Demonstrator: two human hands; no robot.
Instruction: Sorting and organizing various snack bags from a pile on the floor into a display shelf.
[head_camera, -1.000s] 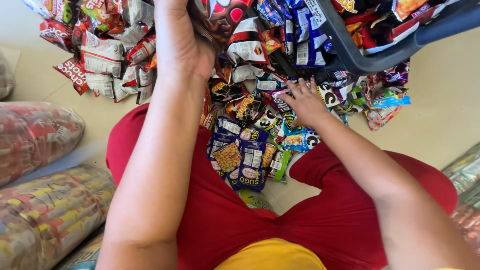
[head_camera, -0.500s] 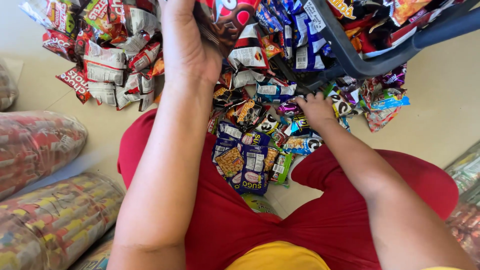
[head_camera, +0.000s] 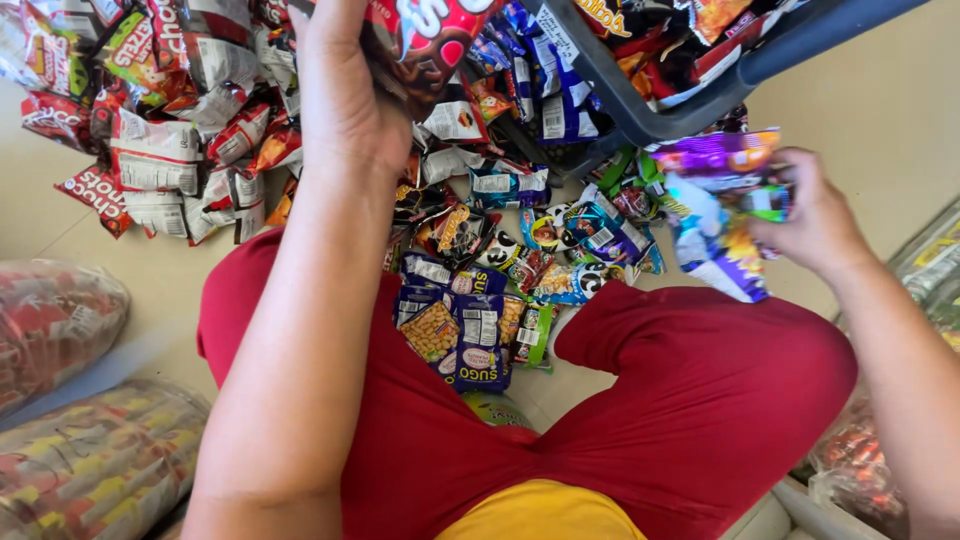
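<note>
I sit on the floor in red trousers with a heap of small snack packets spread between my knees. My left hand is raised at the top of the view and grips a dark red snack bag. At the right, my right hand holds a bunch of purple and blue snack packets just above my right knee. A dark blue plastic basket, tipped on its side and full of packets, lies beyond the heap.
More red and white packets lie scattered at the top left. Two large clear sacks of wrapped goods rest at the left edge. Another clear-wrapped bundle sits at the right edge on the beige floor.
My right hand has left the middle of the heap and swung out to the right with a bunch of purple and blue packets. My left hand stays raised with its bag.
</note>
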